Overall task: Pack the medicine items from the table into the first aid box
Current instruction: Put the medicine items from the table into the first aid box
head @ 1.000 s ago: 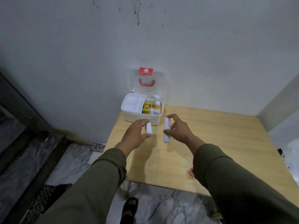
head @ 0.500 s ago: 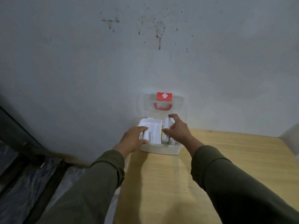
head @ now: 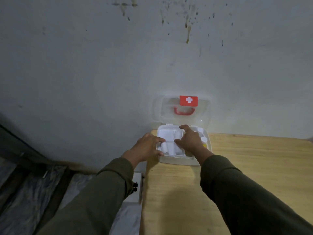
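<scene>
Two white rolls are being set into the first aid box (head: 177,161), which stands open at the far left corner of the tabletop (head: 254,167). The left hand (head: 147,146) is curled around one roll (head: 164,147) in the near-left tray compartment; the right hand (head: 190,140) is spread loosely over the other roll (head: 177,134), apparently released. Each roll should be laid flat within its compartment before the fingers are withdrawn, so the lid (head: 182,109) can be shut.

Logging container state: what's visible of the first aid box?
The first aid box is white plastic and sits at the table's far left corner by the wall. Its clear lid, with red handle and cross label, stands open. A white divided tray fills the left; capped bottles stand right. Left hand and right hand reach into the tray.
</scene>
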Demonstrator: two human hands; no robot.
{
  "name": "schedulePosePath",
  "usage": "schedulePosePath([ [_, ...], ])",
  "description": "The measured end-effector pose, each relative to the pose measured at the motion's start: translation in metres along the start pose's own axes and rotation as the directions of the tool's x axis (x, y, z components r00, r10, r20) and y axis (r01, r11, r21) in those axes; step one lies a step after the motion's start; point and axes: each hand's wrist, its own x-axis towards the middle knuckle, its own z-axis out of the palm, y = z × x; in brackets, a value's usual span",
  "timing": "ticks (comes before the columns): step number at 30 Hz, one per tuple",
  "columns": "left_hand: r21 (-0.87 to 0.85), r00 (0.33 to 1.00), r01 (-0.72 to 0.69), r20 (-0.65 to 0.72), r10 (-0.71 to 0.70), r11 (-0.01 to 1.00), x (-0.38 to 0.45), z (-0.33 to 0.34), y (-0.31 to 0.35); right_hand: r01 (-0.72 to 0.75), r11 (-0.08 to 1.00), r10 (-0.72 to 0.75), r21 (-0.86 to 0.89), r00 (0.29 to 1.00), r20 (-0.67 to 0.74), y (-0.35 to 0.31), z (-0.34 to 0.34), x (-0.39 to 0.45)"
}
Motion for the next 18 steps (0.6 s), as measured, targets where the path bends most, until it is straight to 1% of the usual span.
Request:
schedulePosePath([
  [3, -0.012, 0.999, -0.031, -0.024, 0.031, 0.999, -0.003, 0.0, 0.002, 0.005, 1.0, -0.005, -0.004, 1.0, -0.012, 0.001, -0.001, -0.001],
  [6, -0.046, 0.995, -0.041, -0.094, 0.037, 0.998, -0.007, 0.0, 0.003, 0.039, 0.999, -0.038, 0.011, 0.999, -0.022, 0.004, -0.01, -0.007],
  [9, -0.025, 0.963, -0.104, -0.251, 0.094, 0.994, -0.012, 0.0, 0.012, 0.092, 0.996, -0.09, 0.022, 0.993, -0.071, 0.01, -0.029, -0.018],
  [12, 0.016, 0.9, -0.182, -0.401, 0.173, 0.983, -0.016, 0.006, 0.033, 0.148, 0.989, -0.143, 0.023, 0.98, -0.141, 0.023, -0.05, -0.033],
  [15, 0.013, 0.87, -0.268, -0.426, 0.247, 0.963, -0.019, 0.024, 0.064, 0.179, 0.984, -0.172, 0.014, 0.964, -0.201, 0.051, -0.073, -0.055],
  [18, -0.023, 0.876, -0.301, -0.403, 0.267, 0.953, -0.023, 0.056, 0.101, 0.154, 0.988, -0.149, 0.011, 0.969, -0.199, 0.092, -0.095, -0.081],
])
